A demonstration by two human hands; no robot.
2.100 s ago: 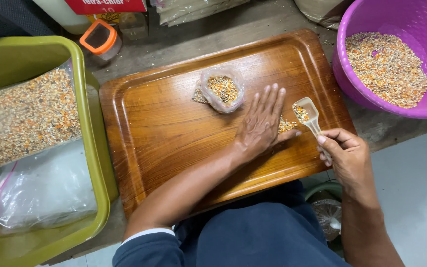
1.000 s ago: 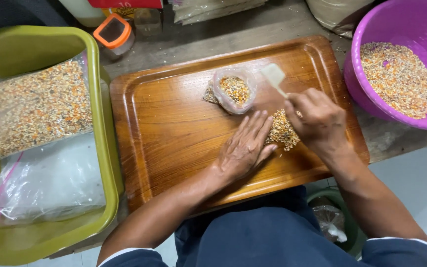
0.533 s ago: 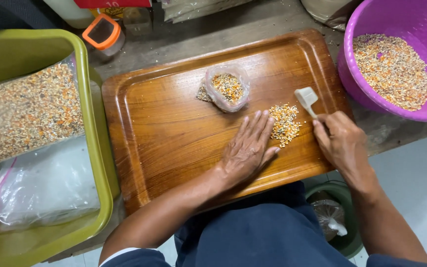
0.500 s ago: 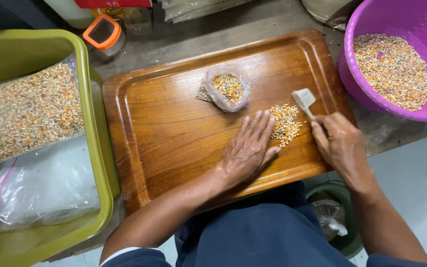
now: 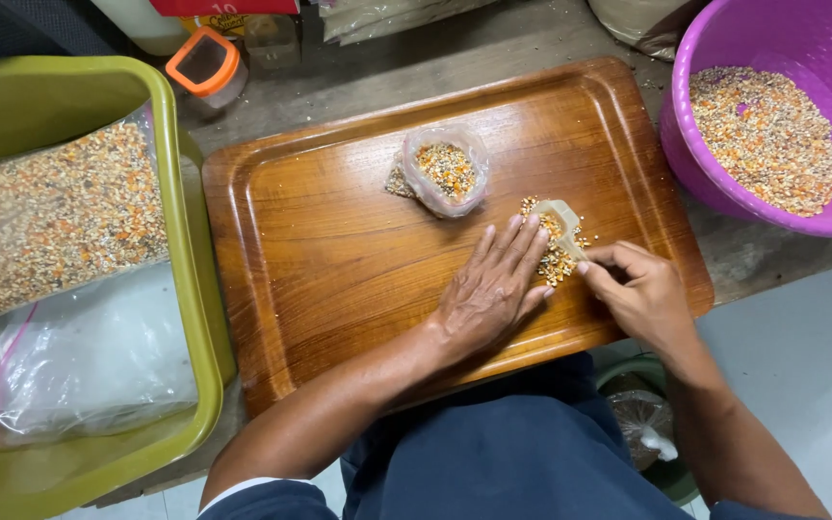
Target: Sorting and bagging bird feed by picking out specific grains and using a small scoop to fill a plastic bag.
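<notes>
Wooden tray [image 5: 339,279] lies on the desk, and the work sits on its right half. A small pile of mixed grain [image 5: 559,252] lies loose there, just right of a little clear bag [image 5: 443,173] that stands open with some grain in it. The left hand [image 5: 488,294] lies flat on the tray, fingers straight and close together, their tips touching the pile's left edge like a wall. The right hand [image 5: 639,294] pinches the handle of a small pale scoop [image 5: 560,220], whose bowl rests in the pile.

Grain like this looks light, dry and free-running; I judge it will scatter and roll on the smooth wood, so it needs scooping or sweeping, not picking up. The scoop seems stiff and light, best taken by its handle. The bag is thin, soft film that will likely slump; it is best held at the rim.

A purple tub [image 5: 820,58] of grain stands at the right. A green bin [image 5: 199,289] at the left holds filled bags.
</notes>
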